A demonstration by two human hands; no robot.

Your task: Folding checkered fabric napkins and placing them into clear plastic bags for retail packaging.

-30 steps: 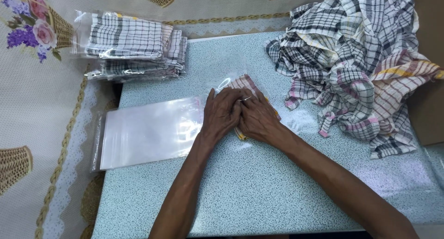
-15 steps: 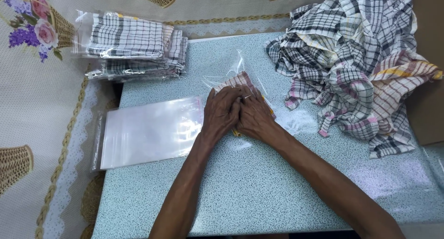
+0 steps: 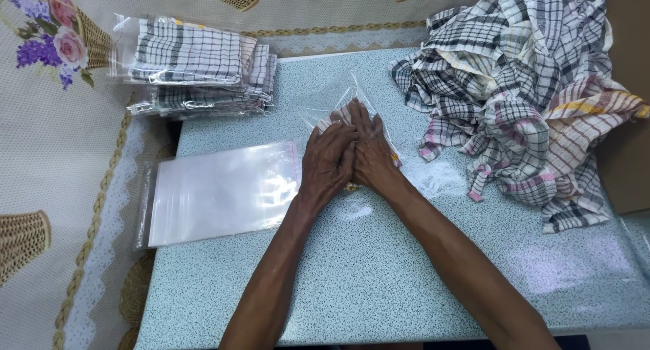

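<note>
A folded pink-checked cloth lies in a clear plastic bag on the speckled blue table. Both my hands rest on it, side by side. My left hand has its fingers curled over the cloth's near left part. My right hand lies flatter, fingers stretched forward over the cloth and into the bag. Most of the cloth is hidden under my hands. The bag's far end sticks up, crumpled.
A flat stack of empty clear bags lies left of my hands. Bagged checked cloths are piled at the back left. A loose heap of checked cloths fills the right. A brown box stands at the right edge.
My right hand has slid forward and flattened over the cloth, fingers reaching further into the bag. The bag's far end has risen. My left hand has barely moved.
</note>
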